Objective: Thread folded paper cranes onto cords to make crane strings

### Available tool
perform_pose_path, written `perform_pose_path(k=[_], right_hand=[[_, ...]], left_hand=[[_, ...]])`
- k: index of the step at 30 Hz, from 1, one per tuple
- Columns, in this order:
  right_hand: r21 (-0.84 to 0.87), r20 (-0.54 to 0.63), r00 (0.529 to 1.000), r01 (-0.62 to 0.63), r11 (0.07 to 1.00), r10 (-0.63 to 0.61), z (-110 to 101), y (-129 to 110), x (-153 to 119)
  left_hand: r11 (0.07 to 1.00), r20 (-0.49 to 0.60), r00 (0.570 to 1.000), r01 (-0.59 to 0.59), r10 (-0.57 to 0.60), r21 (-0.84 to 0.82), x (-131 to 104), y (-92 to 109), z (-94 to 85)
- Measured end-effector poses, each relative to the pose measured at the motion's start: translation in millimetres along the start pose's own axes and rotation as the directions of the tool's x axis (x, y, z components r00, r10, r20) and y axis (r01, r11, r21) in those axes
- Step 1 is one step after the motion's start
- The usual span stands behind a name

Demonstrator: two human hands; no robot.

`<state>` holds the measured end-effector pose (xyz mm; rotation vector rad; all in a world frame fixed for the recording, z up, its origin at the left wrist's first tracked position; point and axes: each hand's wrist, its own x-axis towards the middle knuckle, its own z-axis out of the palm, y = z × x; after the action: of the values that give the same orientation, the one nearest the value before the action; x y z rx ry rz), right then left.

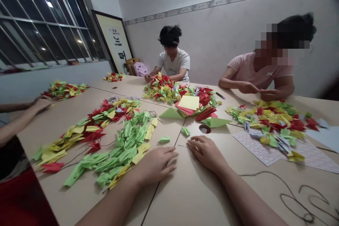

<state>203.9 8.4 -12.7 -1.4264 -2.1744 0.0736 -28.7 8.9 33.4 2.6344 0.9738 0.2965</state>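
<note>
Nearest in my head view, bare forearms (116, 201) lead to the left hand (157, 165) and right hand (208, 153) resting on the pale beige tabletop (196, 201), fingers loosely spread, gripping nothing I can see. Two small green folded-paper pieces (165, 139) lie just beyond; I judge them light, crisp, crushable, best pinched along a fold. Palms are hidden; I can't identify a thin strand (182, 145) near the right hand.

small loose green folds (164, 139): were two
pen (220, 95): was just one
backpack (141, 69): yep, one
framed calligraphy (106, 24): had one
</note>
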Motion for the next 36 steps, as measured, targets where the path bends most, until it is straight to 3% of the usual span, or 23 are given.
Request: perform_pose_path(k=[2, 4, 5, 7, 10, 13, 15, 19, 23, 26, 29, 36], right_hand=[[0.029, -0.07, 0.997, -0.038, 0.999, 0.04, 0.1, 2.0, 0.1], [0.053, -0.132, 0.987, -0.082, 0.995, 0.088, 0.2, 5.5, -0.1], [0.058, -0.153, 0.983, -0.097, 0.994, 0.105, 0.4, 7.5, -0.4], [0.058, -0.176, 0.977, -0.112, 0.992, 0.12, 1.0, 10.9, -1.5], [0.036, -0.185, 0.978, -0.093, 0.995, 0.098, 0.7, 11.2, -4.0], [0.016, -0.186, 0.979, -0.083, 0.996, 0.085, -2.7, 1.2, -0.9], [-0.002, -0.153, 0.982, -0.111, 0.994, 0.11, -4.6, -11.3, 10.1], [-0.176, 0.14, 0.985, -0.072, 0.982, 0.097, 5.7, -40.7, 60.9], [-0.226, 0.231, 0.972, 0.009, 0.974, 0.045, 35.1, -59.0, 126.5], [-0.246, 0.317, 0.948, 0.11, 0.963, -0.027, 54.2, -62.0, 161.9], [-0.256, 0.388, 0.919, 0.183, 0.949, -0.072, 62.9, -59.6, 179.7], [-0.187, 0.46, 0.876, 0.256, 0.948, -0.146, 45.2, -52.5, 181.9]], left_hand=[[0.991, -0.167, 0.978, 0.131, -0.127, 0.008, -3.7, -11.0, -14.3], [0.939, -0.398, 0.862, 0.343, -0.315, 0.0, -10.1, -29.1, -29.5], [0.903, -0.461, 0.803, 0.429, -0.377, 0.009, -13.7, -39.3, -35.8], [0.852, -0.502, 0.746, 0.523, -0.437, 0.035, -20.1, -57.9, -43.5], [0.834, -0.47, 0.762, 0.544, -0.445, 0.092, -23.8, -72.1, -42.1], [0.808, -0.381, 0.803, 0.555, -0.458, 0.197, -20.8, -69.2, -32.8], [0.772, -0.34, 0.807, 0.575, -0.482, 0.27, -17.9, -62.8, -27.1], [0.739, -0.281, 0.801, 0.598, -0.529, 0.31, -15.5, -52.0, -20.8], [0.751, -0.248, 0.805, 0.592, -0.539, 0.291, -16.7, -47.9, -16.1], [0.772, -0.253, 0.814, 0.578, -0.523, 0.264, -17.4, -47.4, -12.7], [0.769, -0.274, 0.803, 0.591, -0.529, 0.245, -17.0, -48.0, -11.7], [0.729, -0.474, 0.72, 0.651, -0.506, 0.211, -16.8, -53.3, -17.6]])
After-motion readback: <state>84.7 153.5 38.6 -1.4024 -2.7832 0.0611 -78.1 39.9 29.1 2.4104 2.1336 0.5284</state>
